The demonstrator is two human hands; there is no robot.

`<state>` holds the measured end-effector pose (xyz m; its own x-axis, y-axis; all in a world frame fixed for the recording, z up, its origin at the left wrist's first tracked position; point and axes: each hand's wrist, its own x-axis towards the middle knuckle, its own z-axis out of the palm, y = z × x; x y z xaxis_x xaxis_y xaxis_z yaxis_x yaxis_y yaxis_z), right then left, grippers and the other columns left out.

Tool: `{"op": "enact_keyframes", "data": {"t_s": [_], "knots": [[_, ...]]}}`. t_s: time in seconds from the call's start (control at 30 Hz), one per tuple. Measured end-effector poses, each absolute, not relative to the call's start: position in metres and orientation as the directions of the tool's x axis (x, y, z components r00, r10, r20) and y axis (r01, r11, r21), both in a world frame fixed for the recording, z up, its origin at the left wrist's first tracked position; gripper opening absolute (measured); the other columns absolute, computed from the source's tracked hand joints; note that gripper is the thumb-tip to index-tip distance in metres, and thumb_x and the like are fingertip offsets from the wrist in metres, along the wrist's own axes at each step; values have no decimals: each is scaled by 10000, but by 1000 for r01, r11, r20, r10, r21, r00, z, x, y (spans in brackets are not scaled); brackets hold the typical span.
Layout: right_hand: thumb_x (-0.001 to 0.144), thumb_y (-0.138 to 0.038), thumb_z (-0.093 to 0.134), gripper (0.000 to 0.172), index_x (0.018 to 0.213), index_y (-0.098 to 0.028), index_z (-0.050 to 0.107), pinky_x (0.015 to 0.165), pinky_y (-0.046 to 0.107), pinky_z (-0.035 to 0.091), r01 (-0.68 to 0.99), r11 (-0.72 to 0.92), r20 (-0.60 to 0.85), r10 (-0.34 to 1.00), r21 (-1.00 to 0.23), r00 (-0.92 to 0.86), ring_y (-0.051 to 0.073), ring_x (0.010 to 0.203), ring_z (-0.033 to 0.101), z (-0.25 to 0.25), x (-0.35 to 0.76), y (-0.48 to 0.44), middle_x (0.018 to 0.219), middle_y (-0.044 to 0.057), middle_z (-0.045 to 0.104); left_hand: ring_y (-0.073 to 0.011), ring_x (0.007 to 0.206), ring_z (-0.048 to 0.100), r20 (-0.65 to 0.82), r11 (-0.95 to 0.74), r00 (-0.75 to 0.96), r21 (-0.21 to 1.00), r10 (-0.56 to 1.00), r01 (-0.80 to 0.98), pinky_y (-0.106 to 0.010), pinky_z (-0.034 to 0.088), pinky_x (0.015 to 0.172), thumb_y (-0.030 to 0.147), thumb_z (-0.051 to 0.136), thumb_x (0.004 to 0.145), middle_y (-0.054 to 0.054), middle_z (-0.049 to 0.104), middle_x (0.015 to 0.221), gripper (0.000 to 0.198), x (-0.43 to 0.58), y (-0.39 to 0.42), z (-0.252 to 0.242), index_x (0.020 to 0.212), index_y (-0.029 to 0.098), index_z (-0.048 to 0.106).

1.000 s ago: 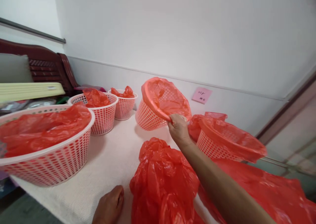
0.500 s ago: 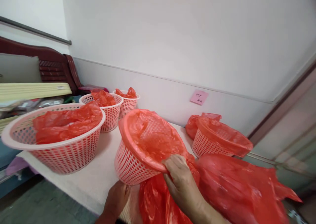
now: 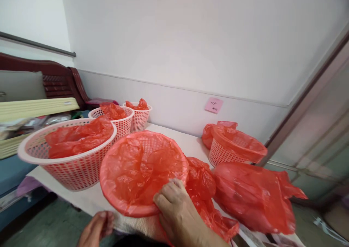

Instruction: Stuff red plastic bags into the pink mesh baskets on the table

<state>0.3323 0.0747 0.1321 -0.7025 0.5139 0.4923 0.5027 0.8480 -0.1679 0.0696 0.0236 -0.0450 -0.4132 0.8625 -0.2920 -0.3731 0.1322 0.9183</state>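
Observation:
My right hand [image 3: 176, 211] grips the near rim of a pink perforated basket lined with a red plastic bag [image 3: 141, 170], tilted with its opening toward me near the table's front edge. My left hand [image 3: 95, 229] hangs below the table's front edge, fingers curled and blurred, holding nothing I can see. A crumpled red bag [image 3: 201, 181] lies just right of the basket. Beside it lies a larger red bag [image 3: 253, 199].
On the white table [image 3: 188, 145] stand a large basket [image 3: 71, 167] with a loose red bag, two smaller baskets [image 3: 120, 121] [image 3: 140, 116] at the back left, and a lined basket [image 3: 234, 149] at the right. A pink note [image 3: 213, 105] sticks to the wall. Bed frame at left.
My right hand has pulled the lined basket from the back of the table to the front edge. My left hand has dropped off the table's surface.

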Motion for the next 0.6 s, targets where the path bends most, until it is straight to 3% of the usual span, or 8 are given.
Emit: {"op": "enact_keyframes", "data": {"t_s": [0.13, 0.23, 0.33, 0.43, 0.6], "knots": [[909, -157, 552, 100, 826, -197, 514, 859, 362, 375, 499, 844, 471, 527, -195, -707, 169, 792, 494, 138, 328, 64, 864, 9, 616, -228, 760, 669, -356, 26, -386, 762, 851, -647, -340, 602, 692, 528, 875, 540, -65, 730, 827, 490, 63, 27, 27, 837, 176, 708], [929, -165, 546, 143, 794, -195, 508, 843, 364, 387, 513, 841, 477, 527, -173, -704, 170, 771, 501, 136, 326, 60, 825, 11, 612, -196, 781, 648, -231, -14, -331, 802, 915, -598, -302, 593, 692, 472, 856, 633, -38, 718, 878, 448, 73, 27, 65, 961, 199, 717], [915, -163, 568, 104, 823, -194, 533, 858, 376, 395, 522, 837, 486, 530, -166, -695, 185, 802, 523, 129, 326, 56, 858, 23, 632, -147, 766, 613, -153, -34, -303, 845, 940, -533, -246, 563, 697, 441, 834, 698, -15, 689, 861, 356, 84, 25, 80, 932, 199, 717], [916, -170, 569, 51, 876, -199, 559, 873, 378, 399, 511, 838, 496, 533, -193, -686, 196, 850, 541, 127, 328, 50, 914, 32, 648, -124, 750, 577, -151, -54, -335, 846, 930, -531, -221, 532, 667, 422, 870, 658, 4, 638, 811, 351, 86, 23, 82, 854, 185, 701], [928, -144, 512, 125, 828, -207, 554, 805, 361, 406, 514, 840, 477, 528, -174, -702, 181, 787, 532, 132, 330, 42, 856, 29, 639, -119, 710, 511, -108, -117, -441, 884, 891, -453, -210, 485, 628, 458, 870, 635, 35, 574, 736, 391, 80, 17, 92, 802, 192, 637]]}}
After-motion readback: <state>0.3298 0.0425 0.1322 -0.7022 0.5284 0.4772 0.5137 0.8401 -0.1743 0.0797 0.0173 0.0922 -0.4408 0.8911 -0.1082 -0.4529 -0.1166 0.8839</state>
